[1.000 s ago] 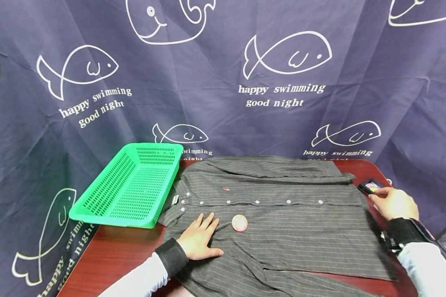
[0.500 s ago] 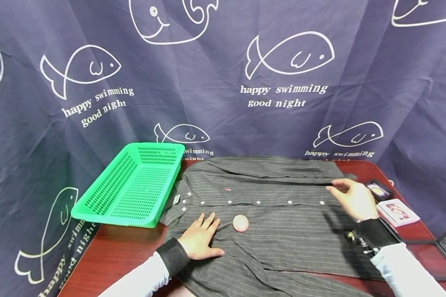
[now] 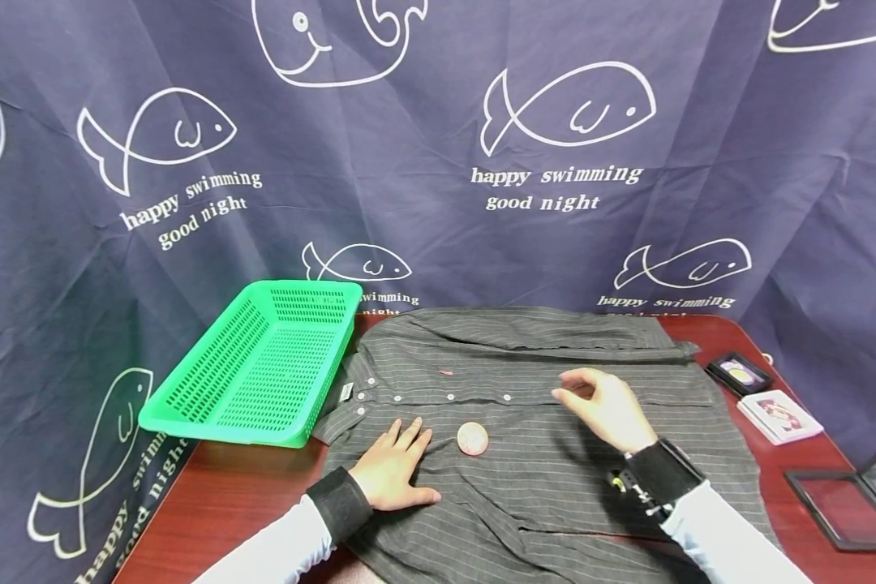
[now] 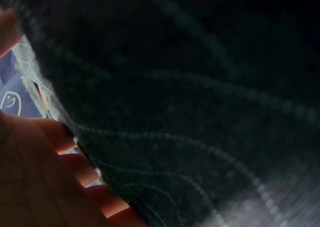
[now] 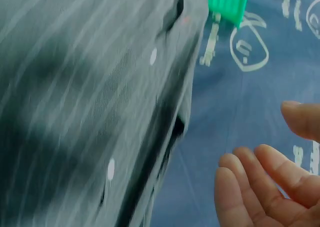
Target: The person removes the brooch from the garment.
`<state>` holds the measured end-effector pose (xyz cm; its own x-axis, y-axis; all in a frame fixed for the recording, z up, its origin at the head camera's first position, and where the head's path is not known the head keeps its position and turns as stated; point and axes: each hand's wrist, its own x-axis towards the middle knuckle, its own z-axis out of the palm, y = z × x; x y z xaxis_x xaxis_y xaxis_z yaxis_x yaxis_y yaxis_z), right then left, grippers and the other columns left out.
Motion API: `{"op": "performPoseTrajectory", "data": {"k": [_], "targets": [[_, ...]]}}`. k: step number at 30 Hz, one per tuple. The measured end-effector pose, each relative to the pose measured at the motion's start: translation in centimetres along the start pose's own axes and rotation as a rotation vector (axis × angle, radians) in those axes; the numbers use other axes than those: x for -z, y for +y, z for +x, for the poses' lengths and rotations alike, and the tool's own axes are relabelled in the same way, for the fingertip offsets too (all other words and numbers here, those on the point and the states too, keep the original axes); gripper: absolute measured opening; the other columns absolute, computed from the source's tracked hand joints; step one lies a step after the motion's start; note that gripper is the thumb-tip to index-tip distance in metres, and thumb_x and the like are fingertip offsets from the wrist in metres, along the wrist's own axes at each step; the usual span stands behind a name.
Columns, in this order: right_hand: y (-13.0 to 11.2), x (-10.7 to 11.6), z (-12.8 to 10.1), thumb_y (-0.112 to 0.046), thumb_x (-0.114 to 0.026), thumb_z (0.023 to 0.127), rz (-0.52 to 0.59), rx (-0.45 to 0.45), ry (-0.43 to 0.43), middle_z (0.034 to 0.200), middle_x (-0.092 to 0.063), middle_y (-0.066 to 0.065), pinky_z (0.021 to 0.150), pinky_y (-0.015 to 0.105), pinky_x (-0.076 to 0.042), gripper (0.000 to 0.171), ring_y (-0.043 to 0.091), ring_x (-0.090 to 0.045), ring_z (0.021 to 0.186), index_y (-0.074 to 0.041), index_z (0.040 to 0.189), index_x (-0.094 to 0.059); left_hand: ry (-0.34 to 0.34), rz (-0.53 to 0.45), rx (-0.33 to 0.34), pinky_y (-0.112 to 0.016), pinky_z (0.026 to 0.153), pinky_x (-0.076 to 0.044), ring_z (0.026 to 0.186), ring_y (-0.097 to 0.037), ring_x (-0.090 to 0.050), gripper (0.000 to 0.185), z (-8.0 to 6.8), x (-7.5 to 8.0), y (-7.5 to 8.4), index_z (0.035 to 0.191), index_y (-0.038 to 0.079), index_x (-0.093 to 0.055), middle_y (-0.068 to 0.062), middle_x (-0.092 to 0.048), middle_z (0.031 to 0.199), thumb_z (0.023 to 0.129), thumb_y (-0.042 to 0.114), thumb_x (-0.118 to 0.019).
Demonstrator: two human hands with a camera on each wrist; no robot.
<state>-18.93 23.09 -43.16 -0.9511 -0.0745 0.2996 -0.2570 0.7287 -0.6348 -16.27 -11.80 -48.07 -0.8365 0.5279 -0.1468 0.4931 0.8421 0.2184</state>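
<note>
A dark grey pinstriped button-up shirt (image 3: 540,487) lies spread over the table, its collar toward the left. My left hand (image 3: 390,474) rests on it below the collar, fingers spread; in the left wrist view its fingers (image 4: 45,142) lie against the dark cloth. A round, pale pink disc (image 3: 472,439) sits on the shirt just right of that hand. Over the right half of the shirt is my right hand (image 3: 609,410), fingers loosely bent and holding nothing. The right wrist view shows the gap between its thumb and fingers (image 5: 227,187), beside the buttoned front.
At the left stands a green plastic basket (image 3: 277,381). Along the right edge lie a small black-framed case (image 3: 740,373), a white box with a red picture (image 3: 779,416) and a hinged black frame (image 3: 847,507). A blue fish-print curtain (image 3: 438,203) hangs behind the table (image 3: 219,495).
My right hand has let go of the small black case at the right edge and moved left over the shirt. The left hand stays in place.
</note>
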Motion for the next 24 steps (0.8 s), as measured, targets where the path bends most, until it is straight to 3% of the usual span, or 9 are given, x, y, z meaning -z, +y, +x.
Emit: {"op": "performPoseTrajectory", "data": {"k": [12,24], "targets": [[-3.0,-4.7,-0.6,-0.02,-0.076,0.084,0.098,0.037,-0.133,0.094,-0.074,0.009,0.072,0.03,-0.055,0.028,0.015,-0.069,0.079,-0.001,0.104,-0.072,0.008,0.005,-0.007,-0.055,0.114,-0.031,0.141,-0.05,-0.032,0.092,0.0,0.1,0.1,0.148,0.005,-0.041,-0.019,-0.035,0.156,0.08,0.063,-0.066],[-4.7,-7.8,-1.1,-0.018,-0.075,0.079,0.068,0.117,-0.24,0.09,-0.072,0.008,0.065,0.022,-0.05,0.028,0.01,-0.064,0.072,0.001,0.099,-0.071,0.007,0.013,-0.005,-0.054,0.114,-0.031,0.141,-0.05,-0.032,0.093,0.1,-0.1,0.0,0.148,0.006,-0.041,-0.019,-0.035,0.156,0.08,0.064,-0.065]]}}
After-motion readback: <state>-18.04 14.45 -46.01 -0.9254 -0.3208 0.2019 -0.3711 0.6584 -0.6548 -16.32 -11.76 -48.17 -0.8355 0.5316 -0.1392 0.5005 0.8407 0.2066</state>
